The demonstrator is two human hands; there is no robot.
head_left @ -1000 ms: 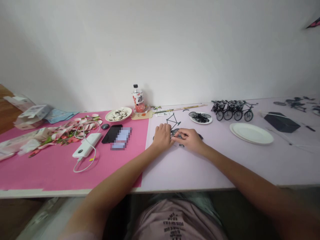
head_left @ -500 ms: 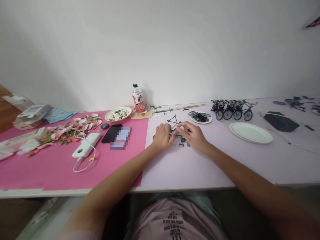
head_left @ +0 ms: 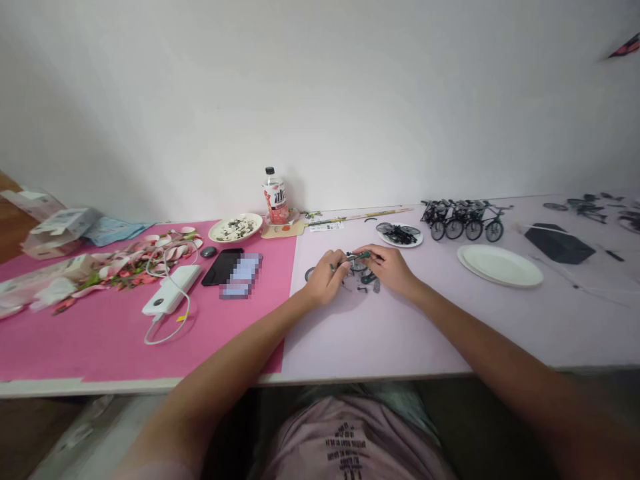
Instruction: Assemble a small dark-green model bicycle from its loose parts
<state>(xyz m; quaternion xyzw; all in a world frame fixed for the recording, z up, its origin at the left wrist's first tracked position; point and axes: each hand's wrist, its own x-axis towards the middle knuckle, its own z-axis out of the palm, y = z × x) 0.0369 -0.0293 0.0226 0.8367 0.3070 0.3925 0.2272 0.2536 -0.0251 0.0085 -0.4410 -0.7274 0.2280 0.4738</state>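
Clearly, L hand [head_left: 325, 277] & R hand [head_left: 393, 268] grip bike frame [head_left: 359, 256] over lilac tbl [head_left: 390, 340], grey wall [head_left: 350, 107] behind.

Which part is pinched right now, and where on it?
A small dark green bicycle part: the left grip has its left end, the right grip its right end. Fingers hide the exact contact points.
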